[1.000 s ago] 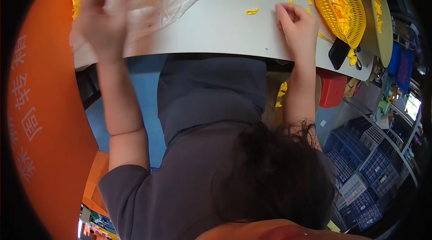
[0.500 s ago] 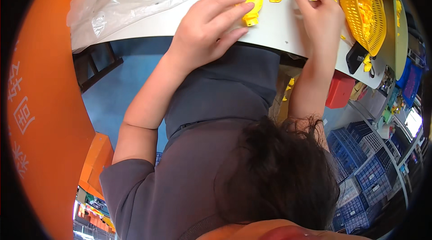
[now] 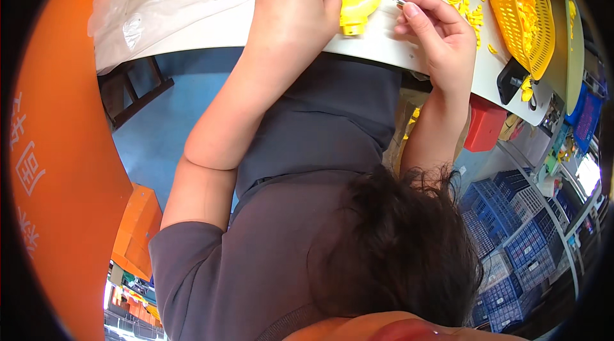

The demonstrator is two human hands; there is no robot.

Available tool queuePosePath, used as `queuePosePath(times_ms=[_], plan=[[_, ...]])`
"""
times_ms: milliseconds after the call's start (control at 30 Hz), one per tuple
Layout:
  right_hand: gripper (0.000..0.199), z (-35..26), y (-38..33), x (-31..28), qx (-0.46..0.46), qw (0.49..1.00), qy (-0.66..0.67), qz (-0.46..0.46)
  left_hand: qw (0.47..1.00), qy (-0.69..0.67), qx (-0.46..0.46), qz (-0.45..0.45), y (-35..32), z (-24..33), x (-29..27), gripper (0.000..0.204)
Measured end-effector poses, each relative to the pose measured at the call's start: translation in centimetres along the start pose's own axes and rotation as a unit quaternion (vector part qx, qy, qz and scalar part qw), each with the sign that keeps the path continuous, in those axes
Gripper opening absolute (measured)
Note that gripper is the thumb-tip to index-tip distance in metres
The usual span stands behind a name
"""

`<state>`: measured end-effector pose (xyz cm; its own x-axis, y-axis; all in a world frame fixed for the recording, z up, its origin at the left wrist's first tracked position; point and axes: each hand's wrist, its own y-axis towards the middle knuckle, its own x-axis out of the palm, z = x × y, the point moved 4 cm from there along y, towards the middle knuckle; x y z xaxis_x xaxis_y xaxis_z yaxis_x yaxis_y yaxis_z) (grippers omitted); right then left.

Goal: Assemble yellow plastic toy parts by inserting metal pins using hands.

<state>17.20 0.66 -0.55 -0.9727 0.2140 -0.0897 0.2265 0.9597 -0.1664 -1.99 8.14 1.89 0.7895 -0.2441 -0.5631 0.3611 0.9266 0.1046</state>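
Narrow passage exists between the yellow piece point(image 3: 362, 3) and the right hand point(image 3: 446, 34); farther right, the yellow basket point(image 3: 511, 31) blocks

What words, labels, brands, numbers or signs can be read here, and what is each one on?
Orange panel: large white characters, tilted, running toward the dark rim; wording not copied out.
Blue plastic crates: small pale patches, perhaps labels, too small to read.
Yellow plastic part at the left hand: no readable text.

Bright yellow molded piece point(image 3: 360, 5), top centre, silver metal part point(image 3: 400, 2) to its right! White counter point(image 3: 384, 41), hole-patterned yellow basket point(image 3: 510, 21) upper right, and far left, an orange panel point(image 3: 70, 123) with white lettering.
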Motion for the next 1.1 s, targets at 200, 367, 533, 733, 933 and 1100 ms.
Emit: queuePosePath(times_ms=[200, 367, 533, 733, 933, 1100], plan=[[0.020, -0.4, 0.2, 1.8, -0.084, 0.995, -0.049, 0.004, 0.994, -0.034, 0.070, -0.078, 1.1, 0.2, -0.6, 0.028], [0.016, 0.2, 0.7, 2.7, -0.090, 0.994, -0.039, -0.044, 0.996, -0.037, 0.050, -0.059, 0.1, -1.7, -0.2, 0.045], [0.016, 0.6, -0.1, 2.5, -0.080, 0.996, -0.033, -0.020, 0.972, 0.098, 0.212, -0.016, -3.9, -1.4, 0.4, 0.048], [0.017, 0.2, -1.1, 2.2, -0.082, 0.996, -0.011, 0.027, 0.982, -0.028, 0.053, 0.180, -2.3, 0.9, -0.3, 0.019], [0.019, 0.7, -1.9, 3.4, -0.062, 0.998, 0.023, -0.001, 0.990, -0.092, -0.019, 0.104, -2.1, -0.4, 0.9, 0.011], [0.016, 0.9, -1.5, 3.2, -0.097, 0.995, -0.010, 0.003, 0.989, -0.102, 0.008, 0.105, -2.2, -0.2, 1.0, 0.013]])
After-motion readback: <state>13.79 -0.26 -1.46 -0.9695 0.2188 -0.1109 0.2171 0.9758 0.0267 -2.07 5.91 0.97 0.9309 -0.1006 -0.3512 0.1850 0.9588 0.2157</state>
